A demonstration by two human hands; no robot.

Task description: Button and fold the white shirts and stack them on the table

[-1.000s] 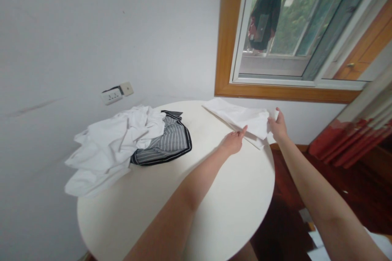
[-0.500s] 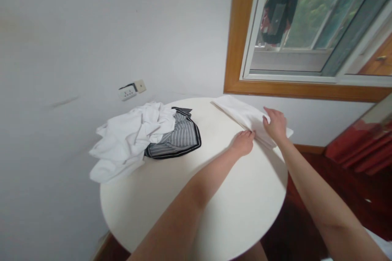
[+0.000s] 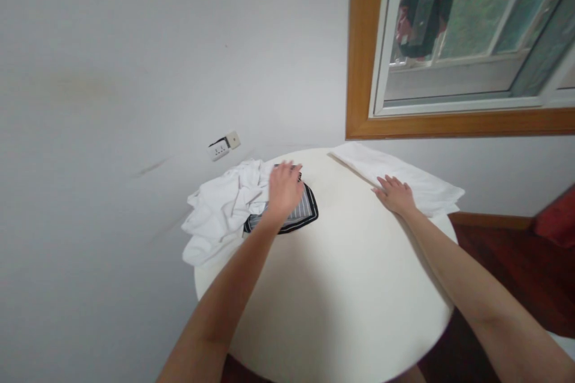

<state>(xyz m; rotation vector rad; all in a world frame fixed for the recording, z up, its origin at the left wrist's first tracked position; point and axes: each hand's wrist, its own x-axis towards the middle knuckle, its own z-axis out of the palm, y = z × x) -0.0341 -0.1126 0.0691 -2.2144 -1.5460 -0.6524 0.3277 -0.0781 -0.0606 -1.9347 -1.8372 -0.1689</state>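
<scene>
Clock read on the round white desk [image 3: 341,287], 12 at the far edge by the wall [image 3: 135,60].

Folded white cloth [image 3: 404,173]: lies at 1 to 2 o'clock, long and flat, layers showing at its right end, which reaches the desk rim. Right hand [image 3: 395,196] is palm down at its near edge, fingers slightly apart and laid on the cloth, not clamped on it. Right forearm comes in from 4 o'clock, low over the desk.

Left hand [image 3: 284,191] is at 11 o'clock, back up, over the gray striped cloth [image 3: 302,210] — fingers apart, pointing to 12. Can't tell if they touch the fabric; the hand hides part of it. The striped cloth has black edging with thin white lines and sits partly under a crumpled white cloth [image 3: 224,206].

Crumpled cloth is heaped at 10 o'clock, just left of the left hand, its outer folds over the desk rim.

Beyond the desk: wall socket [image 3: 219,150] at 11, small beige plate [image 3: 233,139] beside it. Wood window frame [image 3: 366,72] at 1 — dark garment [image 3: 429,3] visible through the glass. Red fabric [image 3: 557,218] toward 2 to 3, above the dark red floor [image 3: 507,257].
</scene>
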